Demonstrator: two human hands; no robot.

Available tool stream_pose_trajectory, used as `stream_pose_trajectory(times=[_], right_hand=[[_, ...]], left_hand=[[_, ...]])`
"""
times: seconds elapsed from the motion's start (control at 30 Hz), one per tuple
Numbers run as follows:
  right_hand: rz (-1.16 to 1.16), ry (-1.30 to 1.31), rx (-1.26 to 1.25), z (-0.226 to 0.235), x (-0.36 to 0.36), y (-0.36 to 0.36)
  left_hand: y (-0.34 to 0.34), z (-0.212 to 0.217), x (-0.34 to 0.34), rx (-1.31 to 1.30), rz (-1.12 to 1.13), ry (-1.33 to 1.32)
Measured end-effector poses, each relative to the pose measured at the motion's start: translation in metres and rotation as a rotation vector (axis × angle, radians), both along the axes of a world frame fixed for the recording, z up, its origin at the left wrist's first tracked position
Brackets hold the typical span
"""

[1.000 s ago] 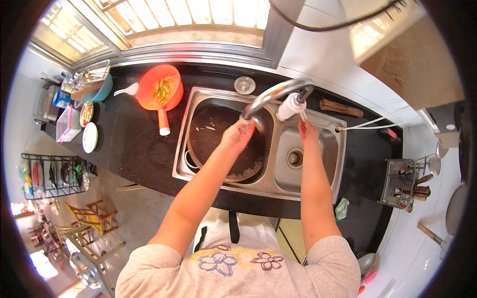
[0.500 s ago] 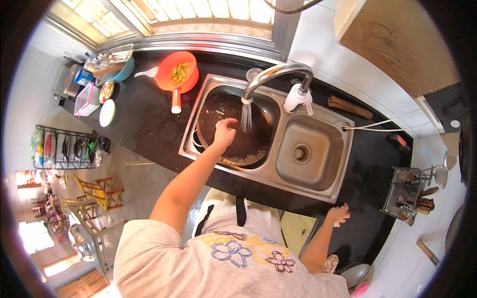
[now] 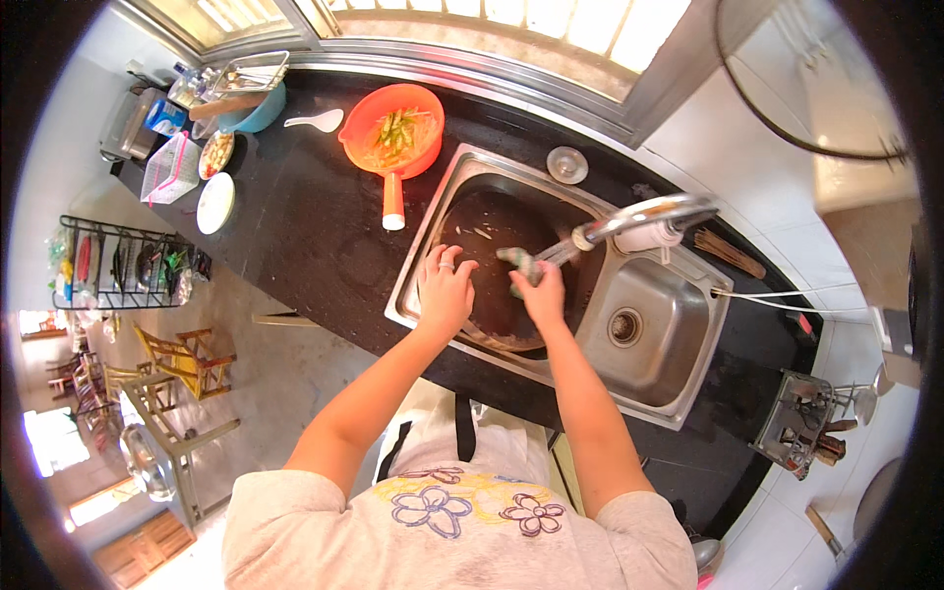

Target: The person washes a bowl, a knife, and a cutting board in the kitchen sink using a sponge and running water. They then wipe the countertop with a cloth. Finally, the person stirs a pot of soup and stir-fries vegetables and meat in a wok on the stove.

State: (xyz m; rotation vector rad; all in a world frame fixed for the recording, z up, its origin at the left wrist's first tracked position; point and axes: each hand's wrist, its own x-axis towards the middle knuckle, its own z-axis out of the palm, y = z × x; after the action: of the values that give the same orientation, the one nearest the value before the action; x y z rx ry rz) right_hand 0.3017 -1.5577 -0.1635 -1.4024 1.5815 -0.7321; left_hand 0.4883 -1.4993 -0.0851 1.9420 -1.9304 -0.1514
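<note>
A large dark wok (image 3: 497, 320) lies in the left basin of the steel double sink (image 3: 470, 159), wet inside, with a few pale scraps in it. My left hand (image 3: 445, 295), a ring on one finger, grips the wok at its left rim and covers the handle there. My right hand (image 3: 541, 295) is closed on a crumpled green-and-white scrubbing cloth (image 3: 519, 260) over the middle of the wok. Just beside it, water runs from the curved chrome faucet (image 3: 644, 211), which is blurred.
An orange handled strainer (image 3: 391, 202) with cut vegetables stands left of the sink, near a white spoon (image 3: 315, 121). Farther left are a white plate (image 3: 216, 204) and a pink-rimmed basket (image 3: 169, 169). A utensil rack (image 3: 795, 418) stands at the right.
My right hand has come from the right counter edge to the wok and now holds the cloth. My left hand has settled on the rim. The view has turned, and the faucet appears farther right.
</note>
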Motion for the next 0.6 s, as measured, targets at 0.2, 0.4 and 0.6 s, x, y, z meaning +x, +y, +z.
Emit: stream_pose_trajectory(times=[0.2,0.4,0.6], right_hand=[[0.574,-0.039,-0.481,0.035,0.068,0.033],[0.383,0.225,-0.391,-0.057,0.079,-0.053],[-0.210,0.790,0.026,-0.142,-0.022,-0.074]], left_hand=[[0.017,-0.024,0.035,0.085,0.202,0.381],[0.014,-0.037,0.033,0.073,0.222,0.415],[0.012,-0.037,0.033,0.063,0.226,0.417]])
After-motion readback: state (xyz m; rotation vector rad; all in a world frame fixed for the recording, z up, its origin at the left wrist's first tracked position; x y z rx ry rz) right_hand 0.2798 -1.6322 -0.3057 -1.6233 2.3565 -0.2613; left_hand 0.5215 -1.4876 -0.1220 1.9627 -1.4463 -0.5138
